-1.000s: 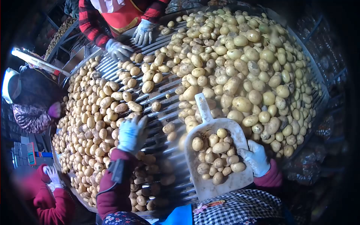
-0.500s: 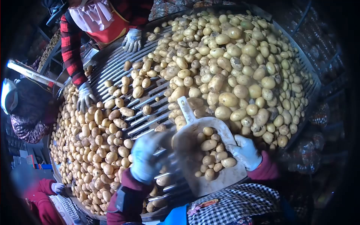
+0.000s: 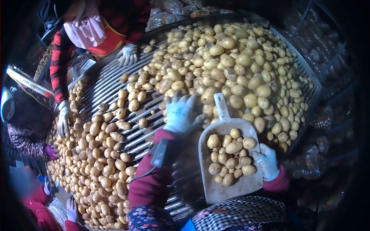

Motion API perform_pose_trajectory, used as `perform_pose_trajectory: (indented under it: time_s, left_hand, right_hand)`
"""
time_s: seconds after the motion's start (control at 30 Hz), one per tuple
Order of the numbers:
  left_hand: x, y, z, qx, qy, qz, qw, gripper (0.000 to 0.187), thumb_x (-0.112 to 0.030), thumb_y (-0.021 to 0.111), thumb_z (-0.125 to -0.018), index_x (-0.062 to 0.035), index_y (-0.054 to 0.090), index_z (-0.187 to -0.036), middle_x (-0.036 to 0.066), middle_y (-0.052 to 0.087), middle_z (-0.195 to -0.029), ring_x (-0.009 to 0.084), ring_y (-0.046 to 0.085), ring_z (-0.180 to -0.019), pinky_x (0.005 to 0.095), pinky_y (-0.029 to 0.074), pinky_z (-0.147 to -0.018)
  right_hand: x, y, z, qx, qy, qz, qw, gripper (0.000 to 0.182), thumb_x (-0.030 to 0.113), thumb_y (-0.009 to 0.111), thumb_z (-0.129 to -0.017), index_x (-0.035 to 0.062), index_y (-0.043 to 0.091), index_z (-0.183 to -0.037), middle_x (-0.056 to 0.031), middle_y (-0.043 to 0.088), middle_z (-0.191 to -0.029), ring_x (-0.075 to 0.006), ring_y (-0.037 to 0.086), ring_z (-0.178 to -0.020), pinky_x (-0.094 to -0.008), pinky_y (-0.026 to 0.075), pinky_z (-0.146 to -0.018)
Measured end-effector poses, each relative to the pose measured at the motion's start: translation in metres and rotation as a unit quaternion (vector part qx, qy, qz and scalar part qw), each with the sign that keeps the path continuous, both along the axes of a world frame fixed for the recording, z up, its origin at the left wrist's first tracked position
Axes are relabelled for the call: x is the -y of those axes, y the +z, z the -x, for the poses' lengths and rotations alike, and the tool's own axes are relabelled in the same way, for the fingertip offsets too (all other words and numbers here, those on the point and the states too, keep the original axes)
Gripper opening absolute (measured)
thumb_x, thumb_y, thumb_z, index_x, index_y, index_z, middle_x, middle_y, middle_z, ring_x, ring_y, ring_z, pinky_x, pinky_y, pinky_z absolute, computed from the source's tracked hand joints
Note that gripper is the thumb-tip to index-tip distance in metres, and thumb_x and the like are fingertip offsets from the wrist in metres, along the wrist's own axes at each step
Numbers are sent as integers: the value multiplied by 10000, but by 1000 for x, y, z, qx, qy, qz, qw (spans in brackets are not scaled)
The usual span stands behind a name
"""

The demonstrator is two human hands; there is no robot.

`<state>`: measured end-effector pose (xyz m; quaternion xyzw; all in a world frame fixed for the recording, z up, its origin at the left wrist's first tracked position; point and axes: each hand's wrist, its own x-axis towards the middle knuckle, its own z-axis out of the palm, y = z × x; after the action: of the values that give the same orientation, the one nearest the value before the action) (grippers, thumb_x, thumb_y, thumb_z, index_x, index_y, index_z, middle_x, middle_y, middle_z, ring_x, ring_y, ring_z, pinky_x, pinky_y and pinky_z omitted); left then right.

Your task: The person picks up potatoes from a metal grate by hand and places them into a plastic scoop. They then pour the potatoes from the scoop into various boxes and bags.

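Observation:
A white plastic scoop (image 3: 250,188) holds several potatoes (image 3: 233,148), its handle pointing away from me. My right hand (image 3: 266,163), in a pale glove, grips the scoop's right edge. Reaching forward, my left hand (image 3: 181,114) is gloved too, with its fingers spread at the near edge of the large potato pile (image 3: 216,61). No potato shows in it. Beneath my left arm run the metal bars of the sorting grate (image 3: 135,144).
A second potato heap (image 3: 96,165) covers the left side. Across the grate, a co-worker in a checked sleeve has one gloved hand (image 3: 63,121) on that heap and another (image 3: 127,54) by the bars. More co-workers' hands (image 3: 71,210) show at the lower left.
My left hand has moved forward and right, from beside the scoop to the large pile. The scoop has shifted slightly right and holds more potatoes. The checked-sleeved co-worker's hands have moved left in view.

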<state>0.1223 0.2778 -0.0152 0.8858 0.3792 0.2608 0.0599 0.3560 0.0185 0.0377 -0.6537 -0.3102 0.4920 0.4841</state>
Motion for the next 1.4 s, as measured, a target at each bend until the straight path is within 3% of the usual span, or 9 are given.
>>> perform_pose_trajectory:
  time_s: [0.07,0.17,0.5,0.6,0.7,0.93,1.07,1.17,1.4]
  left_hand:
    - [15,18,23,-48,31,69,996,635,-434,770,-758,-135,563,-1279,130,642,-1101,416,494,-1202,540,374,-1000]
    - [22,-14,84,-84,108,15,990,298,-350,759,-753,-120,650,-908,132,664,-902,432,550,-1104,551,458,-813]
    - [74,4,268,-231,340,-62,909,497,-293,772,-724,-119,656,-1174,153,591,-1270,380,483,-1233,529,339,-1071]
    - [37,19,217,-84,161,-94,979,498,-47,688,-752,-78,612,-1244,171,617,-1209,360,621,-1001,453,493,-841]
    - [-13,-4,158,-113,125,-3,986,374,-115,602,-860,-155,617,-1231,148,630,-1073,340,636,-864,461,514,-730]
    - [-76,-40,138,-176,116,103,972,371,-184,659,-839,-157,641,-1209,136,637,-1144,366,632,-1034,475,520,-858]
    - [-44,-38,150,-1,124,140,982,221,-171,677,-848,-134,672,-1065,127,684,-916,336,659,-917,449,531,-798]
    - [-9,-29,123,0,43,104,994,332,-156,698,-829,-159,651,-1158,117,672,-957,335,660,-908,447,533,-778]
    - [-11,-54,85,-71,191,111,973,324,-255,686,-832,-153,601,-1127,167,656,-1005,387,649,-941,495,545,-726]
  right_hand:
    - [3,3,4,-11,-22,21,999,140,-5,571,-949,1,640,-1071,28,628,-951,-33,546,-833,-206,478,-727]
    - [-3,1,5,-29,-26,17,999,136,-6,579,-946,6,645,-1065,34,629,-931,-28,548,-817,-202,476,-717]
    - [-9,-5,4,-38,-6,24,999,132,1,603,-937,21,649,-1059,26,637,-936,-32,556,-825,-202,477,-709]
    - [-14,-2,5,-56,2,20,998,120,1,613,-932,16,649,-1046,27,636,-929,-31,553,-822,-202,476,-707]
    - [-17,-5,9,-48,-3,19,999,122,-7,613,-927,11,647,-1043,26,635,-928,-30,550,-818,-200,470,-701]
    - [-14,-7,9,-37,1,50,998,108,3,626,-924,17,655,-1027,43,619,-909,-18,520,-798,-187,450,-691]
    - [-18,-5,10,-10,8,47,999,111,3,626,-925,16,650,-1033,44,616,-904,-20,523,-796,-186,449,-686]
    - [-21,-2,16,-52,-6,48,997,123,-6,625,-921,16,647,-1040,42,612,-906,-20,522,-793,-182,442,-669]
    - [-25,-7,14,-53,34,53,997,135,-8,610,-937,7,645,-1066,28,622,-937,-26,540,-819,-185,458,-694]
